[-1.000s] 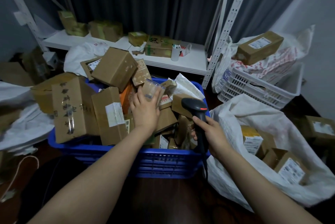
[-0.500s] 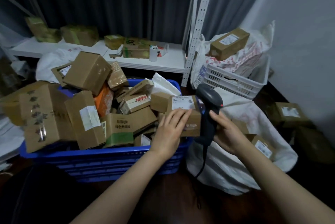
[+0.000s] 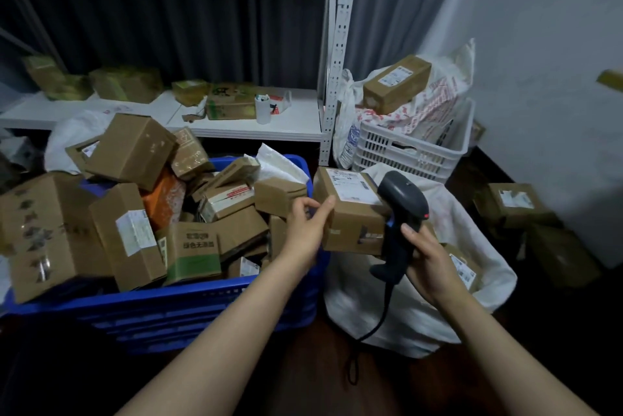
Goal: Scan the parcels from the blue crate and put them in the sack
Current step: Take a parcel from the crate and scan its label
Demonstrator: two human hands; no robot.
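Before white shelving (image 3: 332, 44), beside the blue crate (image 3: 202, 307), clamped left fingers (image 3: 325, 208) on a labelled parcel (image 3: 350, 223), right fingers (image 3: 409, 233) round the barcode scanner (image 3: 401, 200).

The mouth of the sack (image 3: 414, 314) lies open just right of the blue crate (image 3: 202, 307), but the parcel (image 3: 350, 223) and the scanner (image 3: 401, 203) hang over its left part. Behind it, the white basket (image 3: 404, 152) and the shelf post (image 3: 332, 78) close the way. Boxes (image 3: 135, 149) are heaped above the crate's rim.
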